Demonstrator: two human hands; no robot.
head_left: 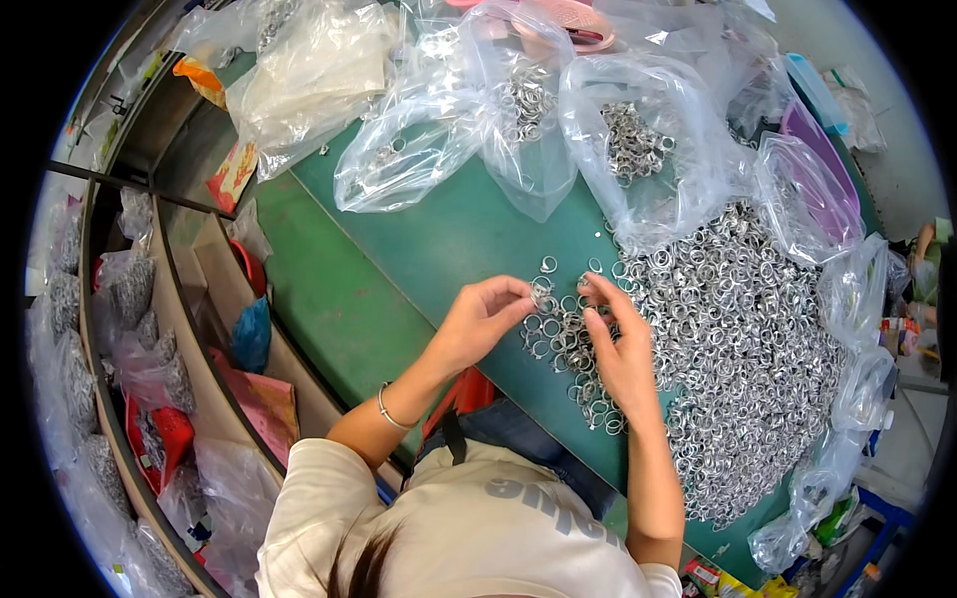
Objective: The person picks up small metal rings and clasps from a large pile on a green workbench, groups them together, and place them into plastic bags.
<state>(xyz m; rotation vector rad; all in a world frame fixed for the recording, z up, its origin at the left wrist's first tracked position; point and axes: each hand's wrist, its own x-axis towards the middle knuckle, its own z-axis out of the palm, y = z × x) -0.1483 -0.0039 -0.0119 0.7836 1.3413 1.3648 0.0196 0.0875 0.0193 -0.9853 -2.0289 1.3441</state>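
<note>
My left hand is closed in a pinch, thumb and forefinger on a small silver ring at the near edge of a loose cluster. Facing it, my right hand is over the same cluster of rings, its thumb and forefinger apart. A bit of silver shows at the right forefinger's tip; whether it is gripped I cannot tell. To the right, a large heap of silver rings spreads over the green table. A single ring lies just beyond my left fingertips.
Clear plastic bags holding rings line the table's far side, near a pink basket. A purple basin stands at the far right. On the left, shelves hold bagged rings and a red tray. Rolled plastic borders the heap.
</note>
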